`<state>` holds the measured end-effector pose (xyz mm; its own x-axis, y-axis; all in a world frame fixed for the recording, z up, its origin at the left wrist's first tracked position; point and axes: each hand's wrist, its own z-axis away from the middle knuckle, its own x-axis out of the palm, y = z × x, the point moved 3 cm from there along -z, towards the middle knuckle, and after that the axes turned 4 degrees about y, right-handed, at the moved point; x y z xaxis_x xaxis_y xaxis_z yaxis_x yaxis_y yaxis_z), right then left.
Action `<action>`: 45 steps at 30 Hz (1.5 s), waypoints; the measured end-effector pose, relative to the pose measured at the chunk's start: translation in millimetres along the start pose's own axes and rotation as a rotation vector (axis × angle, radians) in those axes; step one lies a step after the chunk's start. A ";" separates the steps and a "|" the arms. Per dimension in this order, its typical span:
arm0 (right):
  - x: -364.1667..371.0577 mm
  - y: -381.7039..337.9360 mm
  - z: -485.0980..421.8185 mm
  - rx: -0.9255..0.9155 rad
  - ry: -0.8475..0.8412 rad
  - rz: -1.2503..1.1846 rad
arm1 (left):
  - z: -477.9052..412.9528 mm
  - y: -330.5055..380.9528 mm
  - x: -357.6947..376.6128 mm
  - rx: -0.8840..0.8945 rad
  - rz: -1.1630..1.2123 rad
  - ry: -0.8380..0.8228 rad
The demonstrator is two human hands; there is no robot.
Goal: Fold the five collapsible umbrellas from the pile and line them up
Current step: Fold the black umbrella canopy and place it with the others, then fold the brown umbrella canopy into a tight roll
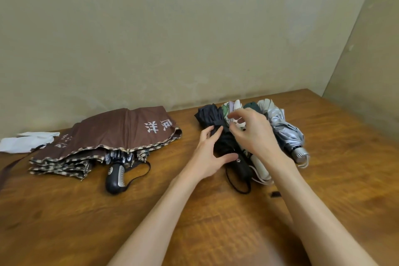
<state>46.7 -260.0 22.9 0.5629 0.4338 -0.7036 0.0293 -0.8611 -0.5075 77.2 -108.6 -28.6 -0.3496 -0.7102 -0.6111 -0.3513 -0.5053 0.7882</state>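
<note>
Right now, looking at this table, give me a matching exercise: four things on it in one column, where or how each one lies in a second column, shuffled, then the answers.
Column one
1 brown umbrella
2 black umbrella
3 silver umbrella
4 white sheet

Column two
A farthest right on the table
B farthest left on it
C gripped by the left hand
D lying apart, canopy loose

Pairs: 1-D, 2-C, 3-A, 4-B
</note>
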 end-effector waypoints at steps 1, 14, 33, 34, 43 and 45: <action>3.6 -5.2 0.2 -0.024 -0.037 0.009 | -1.5 1.6 -0.8 0.002 -0.005 -0.008; 97.3 -111.6 22.1 -0.204 -0.294 -0.113 | 127.4 -87.9 -171.1 -0.359 -0.690 0.742; 107.8 -172.0 6.4 0.398 -0.250 -0.911 | 127.0 -71.1 -149.5 -0.085 -0.251 0.783; 103.4 -174.6 3.0 0.425 -0.263 -0.955 | 127.7 -67.4 -145.7 -0.035 -0.223 0.784; 91.5 -162.6 -8.3 0.413 -0.222 -1.088 | 123.9 -60.4 -120.3 0.084 -0.221 0.687; 92.0 -157.7 -7.9 0.429 -0.200 -1.139 | 126.3 -59.1 -119.4 0.022 -0.053 0.676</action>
<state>100.3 -86.3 42.1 0.2559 0.9452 0.2026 0.1258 0.1753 -0.9765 30.0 68.0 -11.3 0.2865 -0.8385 -0.4635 -0.3729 -0.5432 0.7523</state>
